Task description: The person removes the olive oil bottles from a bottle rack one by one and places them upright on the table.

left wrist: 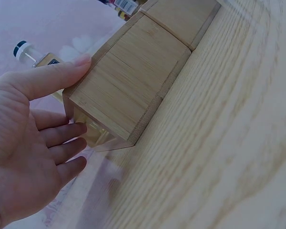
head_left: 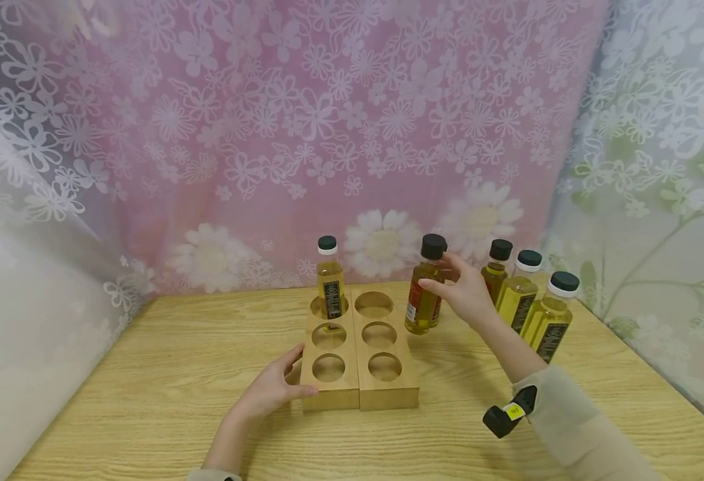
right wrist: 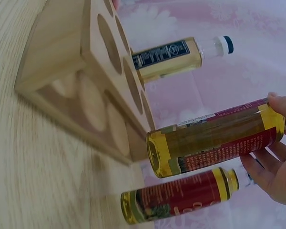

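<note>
My right hand (head_left: 466, 290) grips a black-capped oil bottle (head_left: 424, 304) near its neck. That bottle, with yellow oil and a red label, is upright just right of the wooden rack (head_left: 389, 399); its base hangs beside the rack in the right wrist view. At the front left corner of the adjoining wooden rack (head_left: 330, 399), my left hand (head_left: 274, 381) holds on, thumb (left wrist: 62, 76) along the front edge and fingers by the side. A green-capped bottle (head_left: 330, 277) with a dark label stands in the left rack's back hole.
On the right of the table (head_left: 165, 374), a black-capped bottle (head_left: 494, 274) and two green-capped bottles (head_left: 517, 294) stand in a row behind my right forearm. Another red-labelled bottle (right wrist: 176, 195) shows below the held one in the right wrist view. A floral curtain (head_left: 340, 133) hangs behind.
</note>
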`<state>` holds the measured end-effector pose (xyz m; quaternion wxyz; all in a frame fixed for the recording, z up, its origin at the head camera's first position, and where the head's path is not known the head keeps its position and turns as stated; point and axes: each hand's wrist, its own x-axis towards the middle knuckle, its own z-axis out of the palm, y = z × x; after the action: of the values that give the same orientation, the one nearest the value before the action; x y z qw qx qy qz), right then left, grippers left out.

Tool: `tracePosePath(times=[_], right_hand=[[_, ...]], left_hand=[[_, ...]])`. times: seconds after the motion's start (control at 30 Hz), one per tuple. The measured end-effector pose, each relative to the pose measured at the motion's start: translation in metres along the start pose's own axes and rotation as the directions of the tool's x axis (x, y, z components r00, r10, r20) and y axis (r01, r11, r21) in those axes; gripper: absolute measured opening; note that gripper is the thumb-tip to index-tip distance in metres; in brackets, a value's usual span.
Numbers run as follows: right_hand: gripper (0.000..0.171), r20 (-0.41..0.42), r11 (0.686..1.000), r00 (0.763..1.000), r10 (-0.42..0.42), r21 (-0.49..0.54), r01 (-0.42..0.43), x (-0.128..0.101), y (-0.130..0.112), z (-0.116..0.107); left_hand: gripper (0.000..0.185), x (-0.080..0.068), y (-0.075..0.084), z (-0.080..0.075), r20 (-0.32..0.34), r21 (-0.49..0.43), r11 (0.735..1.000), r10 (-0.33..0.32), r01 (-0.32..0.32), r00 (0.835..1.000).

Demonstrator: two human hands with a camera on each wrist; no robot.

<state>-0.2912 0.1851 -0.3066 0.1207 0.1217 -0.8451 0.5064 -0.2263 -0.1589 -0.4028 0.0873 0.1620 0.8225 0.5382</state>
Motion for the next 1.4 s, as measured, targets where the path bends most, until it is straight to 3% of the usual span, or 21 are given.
tracePosePath(times=[0.7, 1.4], right_hand=[[0.070, -0.009, 0.999, 0.999, 0.031, -0.023, -0.031, -0.007, 0.033, -0.010], [0.065, -0.031, 0.998, 0.999, 0.038, -0.045, -0.039, -0.008, 0.055, -0.006]], left_hand=[[0.097, 0.002, -0.008, 0.000, -0.001, 0.011, 1.000, -0.002, 0.002, 1.000], [0.097, 0.002, -0.005, 0.000, -0.004, -0.001, 1.000, -0.012, 0.012, 1.000]])
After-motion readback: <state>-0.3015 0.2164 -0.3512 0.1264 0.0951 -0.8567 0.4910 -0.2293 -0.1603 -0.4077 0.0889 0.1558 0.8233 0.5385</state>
